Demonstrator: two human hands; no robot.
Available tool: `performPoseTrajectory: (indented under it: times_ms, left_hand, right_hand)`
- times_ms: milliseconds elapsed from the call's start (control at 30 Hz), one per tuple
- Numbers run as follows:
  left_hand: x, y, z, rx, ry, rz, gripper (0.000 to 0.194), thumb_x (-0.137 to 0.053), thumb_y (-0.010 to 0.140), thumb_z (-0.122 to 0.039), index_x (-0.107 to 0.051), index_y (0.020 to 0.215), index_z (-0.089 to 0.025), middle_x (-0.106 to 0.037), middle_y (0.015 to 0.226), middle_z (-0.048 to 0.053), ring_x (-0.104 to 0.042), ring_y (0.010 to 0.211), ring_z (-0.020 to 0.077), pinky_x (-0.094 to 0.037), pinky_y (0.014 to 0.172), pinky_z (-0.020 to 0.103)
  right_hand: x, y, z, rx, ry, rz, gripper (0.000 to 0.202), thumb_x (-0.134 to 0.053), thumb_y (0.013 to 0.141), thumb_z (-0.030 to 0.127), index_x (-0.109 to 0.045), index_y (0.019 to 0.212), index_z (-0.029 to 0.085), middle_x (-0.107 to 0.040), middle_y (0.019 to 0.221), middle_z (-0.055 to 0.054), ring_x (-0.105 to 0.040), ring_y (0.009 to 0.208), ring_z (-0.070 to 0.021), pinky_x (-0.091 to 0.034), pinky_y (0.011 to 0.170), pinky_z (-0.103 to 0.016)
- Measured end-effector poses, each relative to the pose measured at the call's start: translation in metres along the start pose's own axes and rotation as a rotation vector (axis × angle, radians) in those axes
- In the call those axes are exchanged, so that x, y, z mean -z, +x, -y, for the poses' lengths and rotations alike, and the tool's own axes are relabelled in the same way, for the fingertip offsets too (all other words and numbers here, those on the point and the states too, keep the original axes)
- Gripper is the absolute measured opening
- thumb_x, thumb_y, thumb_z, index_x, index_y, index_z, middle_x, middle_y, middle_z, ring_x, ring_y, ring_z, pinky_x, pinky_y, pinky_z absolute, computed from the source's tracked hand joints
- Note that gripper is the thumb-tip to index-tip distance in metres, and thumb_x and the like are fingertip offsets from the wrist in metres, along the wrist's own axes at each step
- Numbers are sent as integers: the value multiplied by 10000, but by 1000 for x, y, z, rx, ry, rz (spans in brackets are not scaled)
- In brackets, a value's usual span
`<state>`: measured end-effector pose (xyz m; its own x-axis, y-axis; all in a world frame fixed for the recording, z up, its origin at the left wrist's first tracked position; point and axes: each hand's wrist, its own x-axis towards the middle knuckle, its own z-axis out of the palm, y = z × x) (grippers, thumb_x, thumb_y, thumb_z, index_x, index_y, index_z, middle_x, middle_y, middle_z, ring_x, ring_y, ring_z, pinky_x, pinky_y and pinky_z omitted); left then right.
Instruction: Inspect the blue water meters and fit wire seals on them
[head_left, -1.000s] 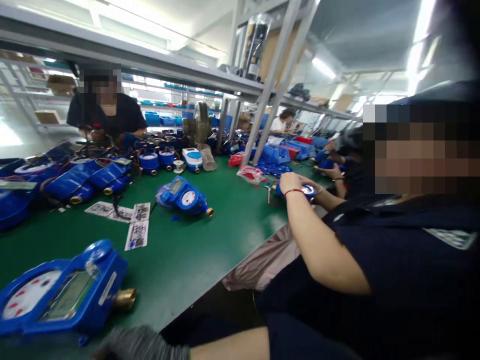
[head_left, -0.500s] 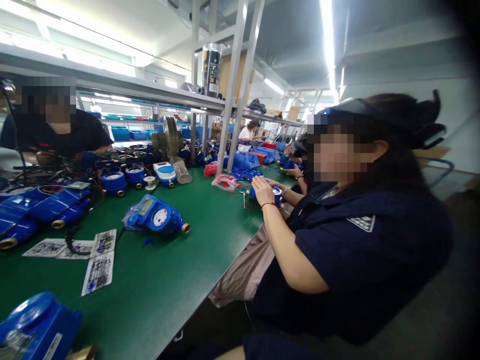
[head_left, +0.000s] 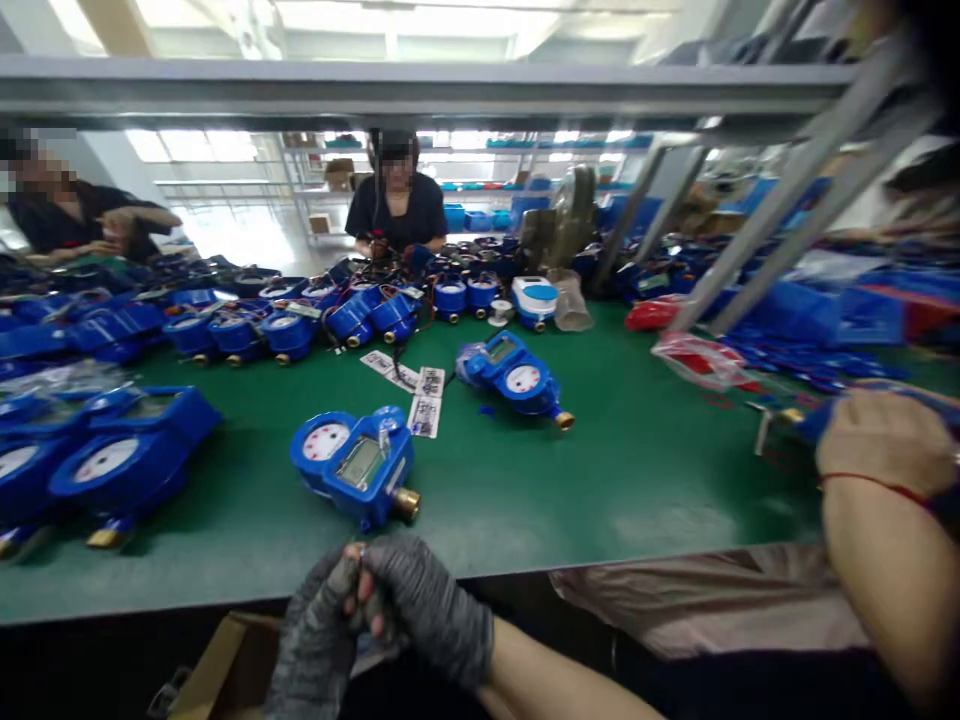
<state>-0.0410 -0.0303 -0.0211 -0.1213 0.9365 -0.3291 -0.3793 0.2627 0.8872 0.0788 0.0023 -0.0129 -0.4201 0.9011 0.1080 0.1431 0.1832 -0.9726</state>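
My left hand (head_left: 316, 625) and my right hand (head_left: 429, 600) wear grey knitted gloves that leave the fingertips bare. They meet in front of the table's near edge, fingers curled in against each other. What they hold, if anything, is too small and hidden to make out. Just beyond them on the green table (head_left: 510, 510) lies a blue water meter (head_left: 311, 470) with a white dial, a grey display and a brass fitting. Another blue water meter (head_left: 517, 375) rests farther back, near printed label sheets (head_left: 427, 405).
Several blue meters (head_left: 120, 465) stand at the left, with more in rows behind. At the right, a co-worker's hand (head_left: 885, 445) is on a blue part, near a plastic bag with red pieces (head_left: 705, 360). A metal shelf (head_left: 420, 95) crosses overhead. Below the table edge is a cardboard box (head_left: 225, 665).
The view has swung left from the co-worker at the right to the table in front of me. Both my gloved hands have come into view, held together.
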Motion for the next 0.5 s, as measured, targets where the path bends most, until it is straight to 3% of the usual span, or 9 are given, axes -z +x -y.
performPoseTrajectory:
  times_ms: [67, 133, 233, 333, 400, 500]
  left_hand:
    - [-4, 1, -5, 33, -58, 76, 417, -758, 696, -527, -551, 592, -180, -497, 505, -28, -491, 432, 125, -423, 444, 263]
    - [-3, 3, -7, 34, -73, 87, 423, -776, 682, -515, -548, 601, -169, -494, 523, -34, -490, 455, 114, -412, 467, 248]
    - [5, 2, -8, 13, -18, 66, 439, -767, 698, -531, -559, 606, -156, -486, 539, -35, -453, 487, 94, -395, 504, 234]
    - [11, -1, -9, 22, 33, 112, 443, -730, 755, -504, -535, 576, -150, -478, 530, -30, -432, 491, 84, -364, 508, 222]
    - [11, -1, -11, 40, 24, 130, 427, -773, 716, -454, -524, 556, -146, -468, 513, -35, -415, 472, 74, -342, 491, 212]
    - [10, 1, -14, 65, -20, 124, 425, -818, 639, -438, -526, 540, -145, -471, 491, -33, -416, 437, 75, -337, 458, 212]
  right_hand:
    - [-2, 1, -1, -15, 7, 15, 461, -345, 997, 382, -579, 665, 163, -622, 590, -40, -557, 465, -138, -492, 481, -246]
    - [-2, -3, -1, 22, -56, -23, 484, -291, 1014, 387, -608, 722, 166, -644, 632, -52, -573, 495, -140, -505, 522, -250]
    - [-1, -15, -5, 153, -314, -71, 379, -381, 988, 384, -661, 839, 177, -700, 785, -99, -637, 674, -187, -530, 687, -306]
    - [0, -23, -11, 260, -607, -42, 319, -449, 960, 345, -688, 849, 165, -706, 788, -120, -649, 714, -223, -531, 723, -341]
    - [1, -22, -11, 266, -572, -7, 310, -448, 966, 309, -708, 878, 166, -721, 812, -108, -668, 748, -214, -540, 754, -328]
    - [1, -14, -3, 104, -200, 3, 368, -426, 956, 302, -723, 795, 158, -731, 763, -49, -664, 682, -140, -544, 701, -217]
